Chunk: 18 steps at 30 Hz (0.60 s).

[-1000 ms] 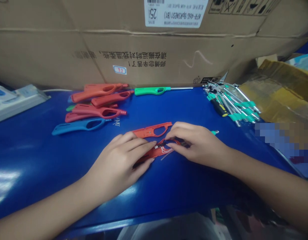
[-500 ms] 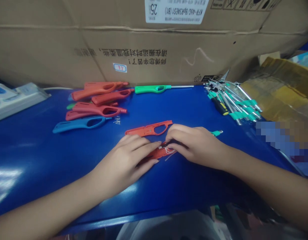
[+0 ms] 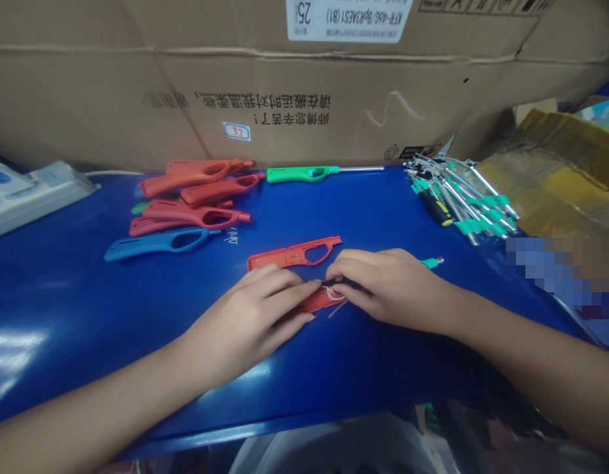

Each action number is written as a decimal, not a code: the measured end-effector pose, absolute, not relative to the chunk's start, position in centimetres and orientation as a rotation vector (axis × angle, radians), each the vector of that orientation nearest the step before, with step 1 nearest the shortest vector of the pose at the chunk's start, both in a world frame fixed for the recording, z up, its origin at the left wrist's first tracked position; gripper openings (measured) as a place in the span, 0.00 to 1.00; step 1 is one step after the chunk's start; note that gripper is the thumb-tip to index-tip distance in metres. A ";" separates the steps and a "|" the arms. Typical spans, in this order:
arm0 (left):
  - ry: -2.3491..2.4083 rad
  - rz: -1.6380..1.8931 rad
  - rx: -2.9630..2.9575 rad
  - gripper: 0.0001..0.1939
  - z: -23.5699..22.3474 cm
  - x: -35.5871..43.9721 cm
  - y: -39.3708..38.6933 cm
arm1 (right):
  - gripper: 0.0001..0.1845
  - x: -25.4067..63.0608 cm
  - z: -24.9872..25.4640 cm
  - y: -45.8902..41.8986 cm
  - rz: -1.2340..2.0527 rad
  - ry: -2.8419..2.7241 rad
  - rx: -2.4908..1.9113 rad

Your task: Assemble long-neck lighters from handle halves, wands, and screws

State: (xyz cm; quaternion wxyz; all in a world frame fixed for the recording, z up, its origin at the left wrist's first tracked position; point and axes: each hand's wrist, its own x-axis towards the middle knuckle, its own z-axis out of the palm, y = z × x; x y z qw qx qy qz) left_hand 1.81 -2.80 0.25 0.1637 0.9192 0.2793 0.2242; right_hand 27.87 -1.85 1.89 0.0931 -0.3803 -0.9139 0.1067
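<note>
My left hand is closed around the rear of a red lighter casing half, which lies low over the blue table. In my right hand, thumb and index finger pinch a small black part at the casing's upper edge. Thin white wires loop down from there across the red plastic. A metal lighter tube with a green collar pokes out beyond my right hand; the hand hides most of it. Just behind both hands rests a second red casing half, its hollow side up.
At the back left lie several red lighter casings and a blue one. A green lighter sits against the cardboard box. Metal tubes with green collars and a black-yellow screwdriver are piled right. A power strip stands left.
My right fingers have shifted very slightly, and the pale tip between my hands is now covered by the left index finger. Both hands otherwise stay in place.
</note>
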 end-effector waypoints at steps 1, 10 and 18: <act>0.791 0.641 2.621 0.17 0.3 1.8 -2.8 | 0.07 27.9 1.9 -1.8 0.322 -2.711 -1.123; 0.795 0.600 2.635 0.17 0.3 1.7 -2.9 | 0.08 28.0 2.2 -1.8 0.173 -2.786 -1.057; 0.767 0.594 2.656 0.18 0.3 1.6 -2.8 | 0.11 28.5 1.9 -1.7 -0.005 -2.811 -0.908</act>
